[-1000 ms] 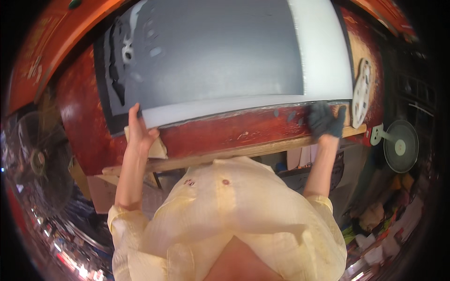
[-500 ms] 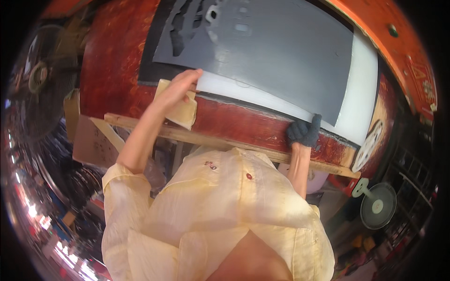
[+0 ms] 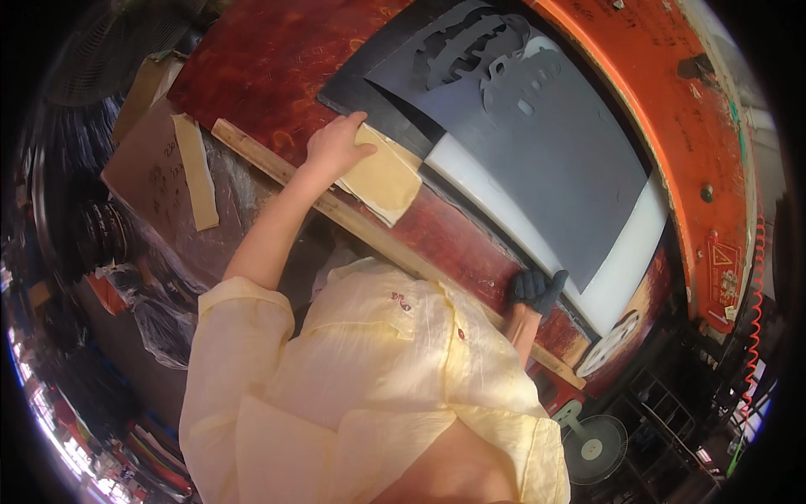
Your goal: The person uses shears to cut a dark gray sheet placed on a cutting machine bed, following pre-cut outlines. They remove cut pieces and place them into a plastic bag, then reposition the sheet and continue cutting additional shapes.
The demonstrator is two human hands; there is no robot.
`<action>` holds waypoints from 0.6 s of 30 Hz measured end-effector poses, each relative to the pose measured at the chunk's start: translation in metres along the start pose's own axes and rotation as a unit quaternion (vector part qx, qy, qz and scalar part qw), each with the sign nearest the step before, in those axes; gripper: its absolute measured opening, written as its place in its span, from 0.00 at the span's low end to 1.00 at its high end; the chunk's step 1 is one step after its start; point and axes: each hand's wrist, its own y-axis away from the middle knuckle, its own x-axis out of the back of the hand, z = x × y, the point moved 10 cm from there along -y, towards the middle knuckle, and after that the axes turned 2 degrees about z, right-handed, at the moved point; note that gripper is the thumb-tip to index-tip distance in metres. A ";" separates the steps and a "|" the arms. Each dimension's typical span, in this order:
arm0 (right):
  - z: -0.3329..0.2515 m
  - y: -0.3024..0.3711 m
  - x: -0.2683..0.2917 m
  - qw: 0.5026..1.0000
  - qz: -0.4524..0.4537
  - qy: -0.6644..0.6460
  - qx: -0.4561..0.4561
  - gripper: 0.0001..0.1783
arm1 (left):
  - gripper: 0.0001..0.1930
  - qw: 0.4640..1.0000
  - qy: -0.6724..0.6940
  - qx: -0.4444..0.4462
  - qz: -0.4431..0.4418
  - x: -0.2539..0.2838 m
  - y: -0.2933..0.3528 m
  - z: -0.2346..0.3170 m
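Note:
My bare left hand [image 3: 337, 149] is closed on the upper left edge of a tan, layered cardboard pad [image 3: 384, 178], its thumb over the pad's face. The pad lies at the near edge of the work surface, beside a black sheet [image 3: 382, 109]. To the right, my right hand [image 3: 536, 291] wears a dark knitted glove. Its fingers curl in and the thumb sticks out at the near edge of a white board [image 3: 495, 210]; what the fingers hold, if anything, is hidden. A grey sheet [image 3: 562, 160] with cut-out openings lies over the white board, its near left edge lifted.
The red-brown tabletop [image 3: 260, 67] has a wooden strip [image 3: 277, 168] along its near edge. An orange machine frame [image 3: 672, 160] curves round the far right side. A perforated pale disc [image 3: 606, 346] sits at the right end, with a fan [image 3: 594, 449] below. Cardboard [image 3: 159, 176] stands at left.
My left hand has drawn back from the sheets' edge onto the cardboard pad. The view has turned and shifted, so the table slants more. My right hand stays at the board's near edge.

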 end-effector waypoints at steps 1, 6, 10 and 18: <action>0.000 -0.001 0.000 1.000 -0.005 0.003 -0.003 0.36 | 0.29 1.000 0.011 0.004 -0.018 -0.002 0.000 0.000; 0.004 -0.001 -0.004 0.998 -0.049 -0.024 -0.029 0.36 | 0.15 0.950 0.277 -0.011 -0.143 -0.025 0.007 0.004; 0.000 -0.002 0.008 1.000 0.002 0.020 -0.011 0.35 | 0.12 0.863 0.455 0.042 -0.216 -0.062 0.021 0.014; 0.004 -0.002 0.006 0.999 0.002 -0.012 -0.032 0.35 | 0.24 0.990 0.057 -0.119 0.042 -0.027 0.053 0.051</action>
